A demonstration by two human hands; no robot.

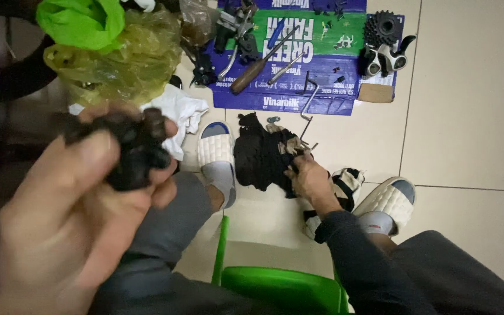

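My left hand (pixel 71 216) is raised close to the camera and grips a dark, greasy black part (pixel 135 149) between thumb and fingers. My right hand (pixel 310 178) reaches down to the tiled floor and grasps a black oily rag (pixel 261 157) lying between my feet. Both feet wear white slippers (pixel 216 149) with grey socks. A black-and-white glove or cloth (pixel 345 184) lies just right of my right hand.
A flattened blue-and-green carton (pixel 298 96) on the floor holds tools: a wooden-handled screwdriver (pixel 252 73), a metal hex key (pixel 309 105), a gear cassette (pixel 383 26) and small parts. Green and yellow plastic bags (pixel 112 52) and a white cloth (pixel 179 111) lie at left. A green stool edge (pixel 281 286) sits below.
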